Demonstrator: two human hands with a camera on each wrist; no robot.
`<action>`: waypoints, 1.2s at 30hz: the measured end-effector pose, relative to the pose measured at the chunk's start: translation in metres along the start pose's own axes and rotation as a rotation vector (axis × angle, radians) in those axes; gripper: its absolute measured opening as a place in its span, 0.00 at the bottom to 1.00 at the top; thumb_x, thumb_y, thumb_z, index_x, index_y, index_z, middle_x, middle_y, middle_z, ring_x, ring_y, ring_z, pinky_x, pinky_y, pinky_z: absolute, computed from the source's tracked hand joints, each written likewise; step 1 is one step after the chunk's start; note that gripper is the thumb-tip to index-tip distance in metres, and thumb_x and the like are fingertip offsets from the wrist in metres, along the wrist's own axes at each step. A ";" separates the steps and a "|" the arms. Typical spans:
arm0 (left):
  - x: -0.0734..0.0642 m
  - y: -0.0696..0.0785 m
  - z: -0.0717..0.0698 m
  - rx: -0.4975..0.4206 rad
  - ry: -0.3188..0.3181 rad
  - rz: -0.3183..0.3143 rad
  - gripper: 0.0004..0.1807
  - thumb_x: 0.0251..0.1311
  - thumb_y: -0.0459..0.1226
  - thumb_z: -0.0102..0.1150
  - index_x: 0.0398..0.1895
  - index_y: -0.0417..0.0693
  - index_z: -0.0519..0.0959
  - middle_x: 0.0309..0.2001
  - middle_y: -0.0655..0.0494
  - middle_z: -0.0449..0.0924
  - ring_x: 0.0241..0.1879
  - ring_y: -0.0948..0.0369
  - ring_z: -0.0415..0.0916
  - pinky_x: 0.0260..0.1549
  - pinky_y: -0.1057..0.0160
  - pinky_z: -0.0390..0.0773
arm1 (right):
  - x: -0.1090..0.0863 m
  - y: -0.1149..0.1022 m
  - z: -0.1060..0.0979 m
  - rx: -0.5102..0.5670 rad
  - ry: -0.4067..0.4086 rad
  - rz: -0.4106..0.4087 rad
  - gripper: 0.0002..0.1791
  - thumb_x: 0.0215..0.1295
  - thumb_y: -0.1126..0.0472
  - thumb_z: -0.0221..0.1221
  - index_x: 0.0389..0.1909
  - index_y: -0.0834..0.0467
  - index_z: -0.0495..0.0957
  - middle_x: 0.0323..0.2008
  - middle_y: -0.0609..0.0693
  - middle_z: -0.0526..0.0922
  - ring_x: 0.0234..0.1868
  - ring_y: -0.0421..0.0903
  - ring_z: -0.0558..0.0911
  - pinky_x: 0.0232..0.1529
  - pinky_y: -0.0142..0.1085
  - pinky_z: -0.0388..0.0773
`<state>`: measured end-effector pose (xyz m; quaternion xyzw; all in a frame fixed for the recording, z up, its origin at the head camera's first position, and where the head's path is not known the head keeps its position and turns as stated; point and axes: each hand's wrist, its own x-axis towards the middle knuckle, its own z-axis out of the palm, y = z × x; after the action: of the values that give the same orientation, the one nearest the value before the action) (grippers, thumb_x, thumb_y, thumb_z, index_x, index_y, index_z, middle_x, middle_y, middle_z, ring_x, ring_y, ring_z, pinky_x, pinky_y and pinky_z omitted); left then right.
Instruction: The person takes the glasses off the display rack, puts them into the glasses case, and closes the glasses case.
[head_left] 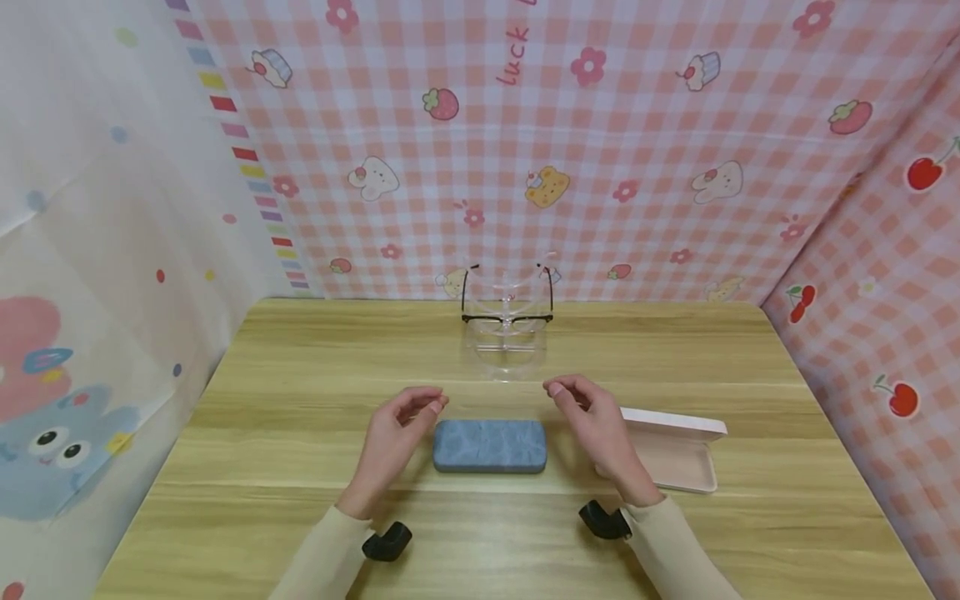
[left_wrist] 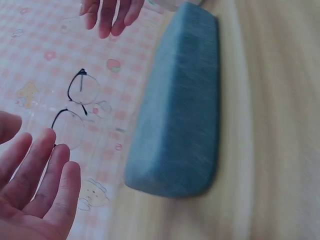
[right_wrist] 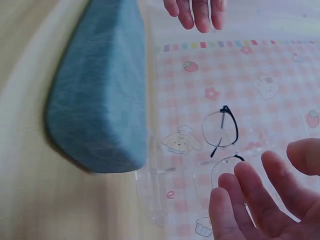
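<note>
Blue case, long axis left-to-right

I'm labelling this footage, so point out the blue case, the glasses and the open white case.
Blue case (head_left: 490,444), head view: middle of its top.
Glasses (head_left: 486,318), head view: dark upper rim.
White case (head_left: 677,460), head view: pale inside.

From my end, I see the bare left hand and bare right hand apart, fingers loosely bent, cream cloth sleeves above both wrists.

White case partly hidden behind the right hand, head view.
</note>
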<state>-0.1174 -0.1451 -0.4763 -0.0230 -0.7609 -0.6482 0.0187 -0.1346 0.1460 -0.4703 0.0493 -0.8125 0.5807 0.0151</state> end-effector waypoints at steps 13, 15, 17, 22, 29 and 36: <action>0.032 0.020 0.012 -0.089 0.014 0.061 0.14 0.73 0.33 0.60 0.57 0.37 0.82 0.53 0.44 0.86 0.54 0.51 0.83 0.49 0.65 0.84 | 0.017 -0.013 -0.006 0.126 0.066 -0.002 0.19 0.79 0.52 0.57 0.56 0.63 0.81 0.53 0.58 0.84 0.54 0.51 0.83 0.56 0.32 0.81; 0.037 0.022 0.013 -0.098 0.016 0.065 0.15 0.73 0.32 0.60 0.58 0.37 0.81 0.54 0.43 0.85 0.54 0.50 0.83 0.49 0.65 0.84 | 0.021 -0.016 -0.006 0.147 0.084 -0.007 0.19 0.80 0.52 0.56 0.56 0.64 0.80 0.53 0.59 0.84 0.54 0.49 0.83 0.57 0.33 0.81; 0.043 0.024 0.015 -0.103 0.016 0.060 0.16 0.72 0.31 0.59 0.60 0.36 0.79 0.55 0.41 0.84 0.55 0.49 0.82 0.49 0.66 0.84 | 0.026 -0.018 -0.006 0.169 0.103 -0.005 0.20 0.80 0.52 0.56 0.56 0.65 0.80 0.53 0.60 0.84 0.54 0.49 0.83 0.57 0.34 0.81; 0.056 0.031 0.016 -0.090 0.012 0.038 0.18 0.73 0.31 0.58 0.63 0.36 0.77 0.58 0.41 0.82 0.58 0.49 0.81 0.51 0.66 0.83 | 0.037 -0.024 -0.004 0.154 0.144 -0.010 0.19 0.80 0.53 0.55 0.57 0.64 0.80 0.54 0.61 0.84 0.53 0.52 0.83 0.57 0.35 0.82; 0.076 0.034 0.016 -0.125 0.031 -0.003 0.21 0.75 0.33 0.57 0.67 0.34 0.74 0.62 0.39 0.80 0.61 0.47 0.78 0.55 0.60 0.83 | 0.055 -0.030 -0.003 0.165 0.160 -0.016 0.19 0.80 0.57 0.54 0.59 0.68 0.77 0.57 0.63 0.80 0.55 0.56 0.83 0.55 0.37 0.84; 0.094 0.032 0.018 -0.196 0.015 -0.109 0.25 0.77 0.37 0.55 0.71 0.34 0.70 0.65 0.38 0.76 0.62 0.47 0.75 0.60 0.52 0.80 | 0.068 -0.030 -0.006 0.234 0.191 0.043 0.21 0.80 0.59 0.54 0.64 0.70 0.72 0.61 0.64 0.76 0.58 0.62 0.80 0.55 0.37 0.84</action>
<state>-0.2091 -0.1212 -0.4423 0.0216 -0.6937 -0.7198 -0.0131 -0.1995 0.1382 -0.4347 -0.0222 -0.7350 0.6737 0.0738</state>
